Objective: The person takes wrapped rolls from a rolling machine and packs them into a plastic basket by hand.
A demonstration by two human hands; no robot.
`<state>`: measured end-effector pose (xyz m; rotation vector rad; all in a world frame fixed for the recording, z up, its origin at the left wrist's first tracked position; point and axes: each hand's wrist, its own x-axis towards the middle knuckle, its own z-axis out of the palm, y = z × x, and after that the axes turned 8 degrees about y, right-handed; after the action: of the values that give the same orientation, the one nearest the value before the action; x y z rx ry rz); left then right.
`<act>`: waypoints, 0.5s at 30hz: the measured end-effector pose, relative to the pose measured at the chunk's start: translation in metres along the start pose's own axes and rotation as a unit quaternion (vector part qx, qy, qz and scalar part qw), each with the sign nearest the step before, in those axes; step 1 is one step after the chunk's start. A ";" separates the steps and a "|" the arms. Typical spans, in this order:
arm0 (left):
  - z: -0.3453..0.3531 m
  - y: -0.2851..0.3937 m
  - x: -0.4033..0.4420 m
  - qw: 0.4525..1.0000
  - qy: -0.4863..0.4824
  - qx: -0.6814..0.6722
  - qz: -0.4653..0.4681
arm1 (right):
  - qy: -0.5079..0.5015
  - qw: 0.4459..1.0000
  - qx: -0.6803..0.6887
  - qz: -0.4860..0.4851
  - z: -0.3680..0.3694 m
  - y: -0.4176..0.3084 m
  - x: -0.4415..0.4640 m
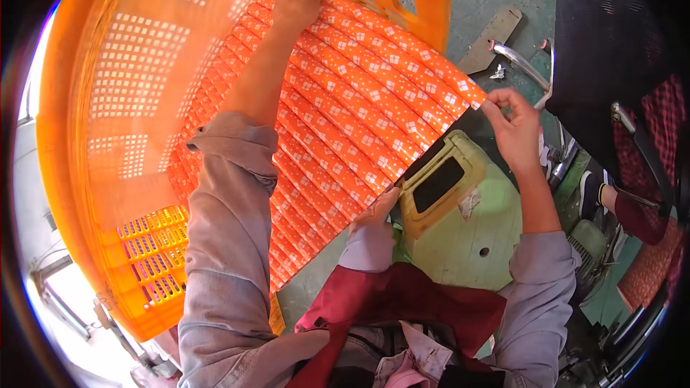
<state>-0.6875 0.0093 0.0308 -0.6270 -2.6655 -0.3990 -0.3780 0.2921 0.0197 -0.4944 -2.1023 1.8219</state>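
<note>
A large orange sheet (359, 90) with parallel folds or ridges and a print of small white squares and dots slants across the view. Its left part lies inside an orange plastic basket (61, 136). At the sheet's far edge is my left hand (296, 6), its fingers curled over that edge. My right hand (512, 118) pinches the right-hand corner between thumb and forefinger. Beneath the near edge, a skin-coloured part with a pale lilac cuff (366, 250) shows; I cannot tell whether it is a hand or a foot.
A pale green stool-like seat (467, 223) with a dark slot stands below my right hand. To the right are a black mesh chair back (604, 36), a shoe (591, 194) on a person's foot, and a flat metal plate (492, 39) on the floor.
</note>
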 end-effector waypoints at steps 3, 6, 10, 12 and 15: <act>0.003 -0.004 0.001 1.000 0.006 -0.005 0.004 | -0.021 0.990 -0.124 -0.060 0.004 -0.009 0.008; 0.007 -0.005 -0.002 1.000 0.008 -0.007 -0.004 | -0.021 0.990 -0.129 -0.059 0.005 -0.009 0.007; 0.006 0.002 -0.003 1.000 0.010 0.007 -0.026 | -0.021 0.988 -0.135 -0.074 0.006 -0.008 0.009; 0.004 0.008 -0.005 0.999 0.002 0.009 -0.039 | -0.023 0.987 -0.136 -0.084 0.008 -0.008 0.008; 0.000 0.010 -0.007 0.999 -0.017 0.037 -0.009 | -0.013 0.989 -0.134 -0.068 0.009 -0.008 0.003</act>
<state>-0.6767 0.0150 0.0300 -0.5933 -2.7064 -0.2959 -0.3857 0.2843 0.0269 -0.3819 -2.3509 1.4873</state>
